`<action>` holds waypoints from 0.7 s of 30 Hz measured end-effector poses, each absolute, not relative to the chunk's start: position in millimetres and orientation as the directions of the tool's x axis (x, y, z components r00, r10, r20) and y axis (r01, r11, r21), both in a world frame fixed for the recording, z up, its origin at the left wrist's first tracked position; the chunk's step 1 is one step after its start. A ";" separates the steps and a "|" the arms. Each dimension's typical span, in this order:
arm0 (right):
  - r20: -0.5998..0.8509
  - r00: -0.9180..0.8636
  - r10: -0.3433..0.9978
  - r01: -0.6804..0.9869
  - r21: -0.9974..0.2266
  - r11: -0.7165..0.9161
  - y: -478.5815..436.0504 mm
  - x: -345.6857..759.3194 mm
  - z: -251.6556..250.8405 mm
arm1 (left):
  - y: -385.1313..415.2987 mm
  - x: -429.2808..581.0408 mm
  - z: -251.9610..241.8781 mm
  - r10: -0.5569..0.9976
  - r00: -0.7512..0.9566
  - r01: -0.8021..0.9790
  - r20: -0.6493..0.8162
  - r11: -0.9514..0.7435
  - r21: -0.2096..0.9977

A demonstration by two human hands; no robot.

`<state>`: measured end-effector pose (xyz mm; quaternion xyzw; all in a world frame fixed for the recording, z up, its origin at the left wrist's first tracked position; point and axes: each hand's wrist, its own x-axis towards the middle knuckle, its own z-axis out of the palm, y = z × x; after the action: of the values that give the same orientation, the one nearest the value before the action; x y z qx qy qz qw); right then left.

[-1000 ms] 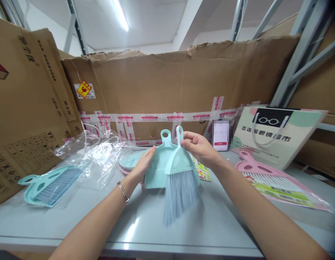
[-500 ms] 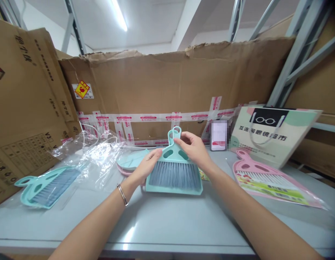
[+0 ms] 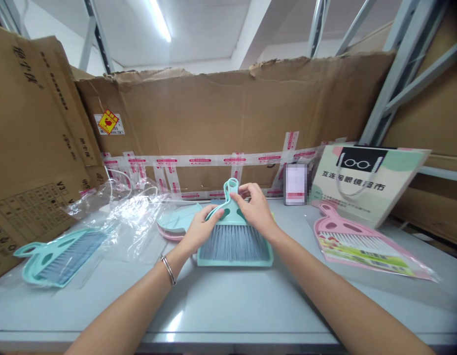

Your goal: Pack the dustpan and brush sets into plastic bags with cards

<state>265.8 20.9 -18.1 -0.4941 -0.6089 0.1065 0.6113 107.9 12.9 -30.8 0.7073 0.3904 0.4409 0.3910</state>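
1. Two-handed hold: edge of teal dustpan [image 3: 235, 263] in left hand [image 3: 203, 227], handle of brush [image 3: 234, 216] pinched in right hand [image 3: 257, 206].
2. Brush nested against dustpan, mid-table [image 3: 213, 305].
3. Risks brush slip from slack pinch, bent bristles [image 3: 233, 244] from skewed pressing.

The left hand [image 3: 199, 228] grips with its thumb [image 3: 216, 215] in front and its fingers mostly hidden behind, the wrist [image 3: 171, 266] and left forearm [image 3: 128, 310] slanting down and leftward from that grip. Slightly above and right of it, the right hand [image 3: 260, 211] pinches, fingers bent, the right forearm [image 3: 324, 278] running down and rightward
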 end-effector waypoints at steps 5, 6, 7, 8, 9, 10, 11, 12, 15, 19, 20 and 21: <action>0.445 0.250 0.860 0.236 -0.889 0.392 27.2 272.2 -18.2 | 14.2 109.1 -36.5 0.892 0.269 0.212 0.365 -0.424 0.881; 0.371 0.210 0.904 0.142 -0.927 0.347 27.3 275.2 -16.5 | 13.6 109.7 -36.7 0.891 0.270 0.208 0.366 -0.425 0.881; 0.299 0.130 0.945 0.050 -0.954 0.294 26.9 278.5 -14.5 | 12.9 110.3 -36.6 0.890 0.271 0.204 0.366 -0.425 0.882; 0.239 0.018 0.971 -0.023 -0.971 0.239 26.1 281.7 -12.4 | 12.2 110.9 -36.4 0.890 0.270 0.199 0.367 -0.424 0.883; 0.195 -0.098 0.976 -0.072 -0.979 0.189 25.1 284.6 -10.4 | 11.8 111.4 -36.0 0.890 0.271 0.195 0.368 -0.425 0.884; 0.169 -0.191 0.967 -0.102 -0.983 0.151 24.1 287.0 -8.8 | 11.6 111.8 -35.6 0.888 0.276 0.191 0.369 -0.426 0.884; 0.154 -0.242 0.958 -0.115 -0.985 0.129 23.1 288.6 -7.5 | 11.5 112.0 -35.3 0.885 0.282 0.189 0.369 -0.429 0.883; 0.146 -0.251 0.957 -0.116 -0.986 0.120 22.4 289.5 -6.8 | 11.7 112.1 -35.2 0.882 0.290 0.192 0.371 -0.434 0.880; 0.133 -0.162 0.978 -0.074 -0.990 0.122 21.9 288.9 -6.6 | 13.1 111.2 -36.3 0.866 0.320 0.230 0.384 -0.464 0.855; 0.150 -0.090 0.985 0.010 -0.988 0.151 22.8 286.1 -6.9 | 15.8 109.7 -41.8 0.841 0.338 0.277 0.423 -0.519 0.809; 0.156 -0.070 0.985 0.038 -0.987 0.159 23.0 285.5 -7.1 | 16.5 109.6 -43.5 0.840 0.333 0.284 0.428 -0.522 0.804; 0.164 -0.048 0.985 0.067 -0.984 0.167 23.2 284.8 -7.5 | 17.0 109.6 -45.1 0.842 0.325 0.289 0.430 -0.521 0.803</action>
<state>284.8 23.2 -7.5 -0.4633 -0.5676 0.4492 0.5113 109.6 17.0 -45.1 0.7515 0.3765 0.4425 0.3125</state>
